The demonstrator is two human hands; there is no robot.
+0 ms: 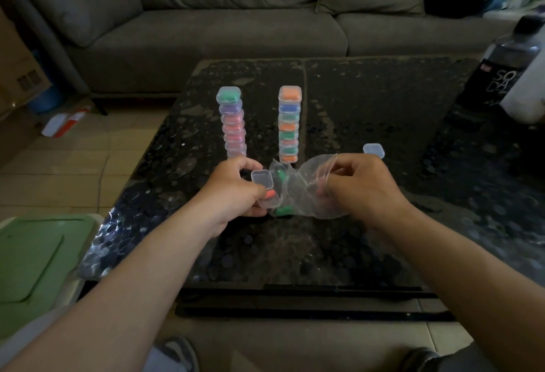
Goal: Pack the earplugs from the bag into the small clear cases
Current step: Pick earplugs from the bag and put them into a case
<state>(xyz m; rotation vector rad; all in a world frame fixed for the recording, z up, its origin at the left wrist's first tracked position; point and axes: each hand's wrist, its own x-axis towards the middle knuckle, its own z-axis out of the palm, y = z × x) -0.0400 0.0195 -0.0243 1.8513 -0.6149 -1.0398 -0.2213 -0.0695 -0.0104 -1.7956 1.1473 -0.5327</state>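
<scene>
My left hand (236,191) grips a small clear case (265,188) with its lid hinged open; a pink earplug (270,194) lies inside it. Right beside it, my right hand (358,187) pinches the clear plastic bag (306,191) at its mouth, fingers curled into the film. Green earplugs (283,210) show through the bag's lower part. Two tall stacks of filled clear cases stand behind: the left stack (233,122) and the right stack (290,123). One more closed clear case (374,149) sits on the table just beyond my right hand.
The work sits on a dark speckled glass table (354,100). A dark soda bottle (507,61) stands at the table's far right. A grey sofa (206,17) runs behind. A green-lidded bin (38,256) is at the lower left, a cardboard box (17,70) further left.
</scene>
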